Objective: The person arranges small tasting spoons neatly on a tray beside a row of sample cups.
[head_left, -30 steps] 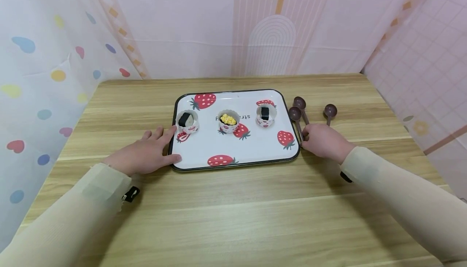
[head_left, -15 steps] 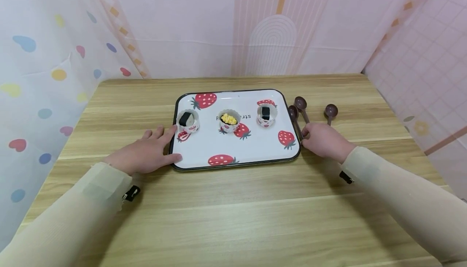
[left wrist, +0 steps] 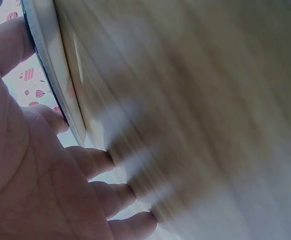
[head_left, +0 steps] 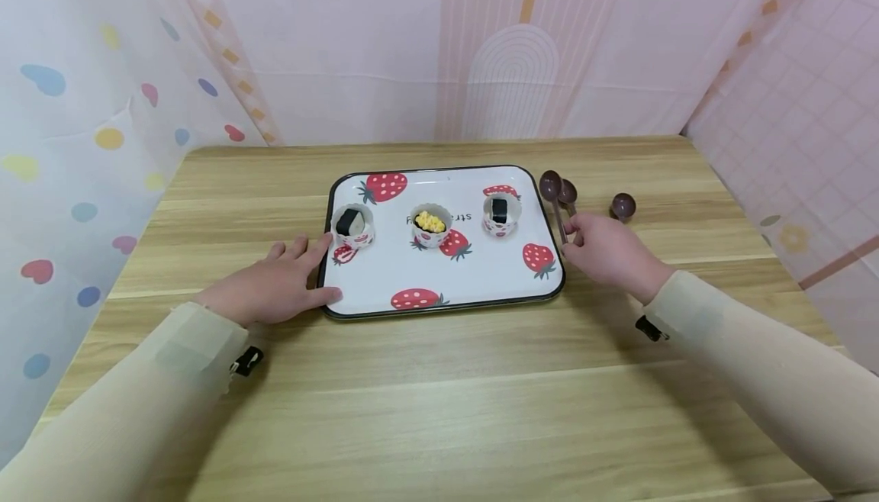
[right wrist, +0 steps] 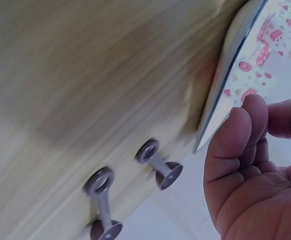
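The right hand (head_left: 607, 254) pinched a spoon (head_left: 554, 198) at the tray's (head_left: 481, 279) three o'clock; the left hand (head_left: 275, 287) lay spread at nine. A cup (head_left: 430, 238) interrupted upside-down lettering (head_left: 459, 219), "stra".

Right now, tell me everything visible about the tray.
The tray is a glossy white rectangle with rounded corners, a raised dark rim, printed red strawberries and dark lettering partly hidden. It looks like enamelled metal. It lies on the wooden table, long sides running left to right, and bears three patterned cups. The left hand rests on its left edge, thumb over the rim. The right hand is by its right edge; contact there is unclear.
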A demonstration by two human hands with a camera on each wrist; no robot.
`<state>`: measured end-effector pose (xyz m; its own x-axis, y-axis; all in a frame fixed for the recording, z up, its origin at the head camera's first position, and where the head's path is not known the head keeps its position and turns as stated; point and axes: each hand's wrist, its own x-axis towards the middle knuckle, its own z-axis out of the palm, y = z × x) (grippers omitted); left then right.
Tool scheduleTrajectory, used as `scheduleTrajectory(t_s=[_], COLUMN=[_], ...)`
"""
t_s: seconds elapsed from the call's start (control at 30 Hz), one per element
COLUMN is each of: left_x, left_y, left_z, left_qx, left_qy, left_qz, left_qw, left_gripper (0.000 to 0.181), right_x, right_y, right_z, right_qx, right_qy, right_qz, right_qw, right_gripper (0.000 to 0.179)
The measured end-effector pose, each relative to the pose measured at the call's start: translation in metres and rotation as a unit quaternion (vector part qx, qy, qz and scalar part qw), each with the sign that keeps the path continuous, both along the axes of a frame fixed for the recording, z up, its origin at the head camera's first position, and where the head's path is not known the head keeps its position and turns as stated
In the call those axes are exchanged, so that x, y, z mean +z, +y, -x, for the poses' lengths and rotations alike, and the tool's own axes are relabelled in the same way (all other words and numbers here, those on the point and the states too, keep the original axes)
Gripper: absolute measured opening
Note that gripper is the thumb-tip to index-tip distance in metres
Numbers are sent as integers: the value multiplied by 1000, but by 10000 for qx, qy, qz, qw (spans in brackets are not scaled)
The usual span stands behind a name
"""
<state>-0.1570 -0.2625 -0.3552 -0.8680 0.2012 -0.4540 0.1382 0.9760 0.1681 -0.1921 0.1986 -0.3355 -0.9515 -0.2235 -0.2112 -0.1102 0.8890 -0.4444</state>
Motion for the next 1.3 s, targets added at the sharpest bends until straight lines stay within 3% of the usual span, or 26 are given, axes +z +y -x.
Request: scheduleTrajectory(t_s=[0.17, 0.47, 0.8, 1.03, 1.3], left_x=[0, -2, -1, -1, -1], left_y=[0, 0, 0, 0, 0], left_z=[0, 0, 0, 1, 2], left_qx=[-25, -35, -32, -42, -114], left_qy=[3, 20, 30, 38, 77], left_qz=[-25, -7, 0, 48, 76], left_qw=[10000, 10000, 10000, 10000, 9999], left_gripper=[111, 110, 111, 111, 111], right_x=[0, -1, -1, -2, 0], right_y=[-7, -19, -37, -52, -72], right_z=[-1, -5, -8, -8, -9], right_qx=[-20, 35, 252, 536, 551], right_qy=[-1, -145, -55, -19, -155], right_qz=[227, 601, 459, 653, 618], right_qw=[9997, 9981, 9986, 9964, 9964], right_gripper=[40, 28, 24, 24, 25])
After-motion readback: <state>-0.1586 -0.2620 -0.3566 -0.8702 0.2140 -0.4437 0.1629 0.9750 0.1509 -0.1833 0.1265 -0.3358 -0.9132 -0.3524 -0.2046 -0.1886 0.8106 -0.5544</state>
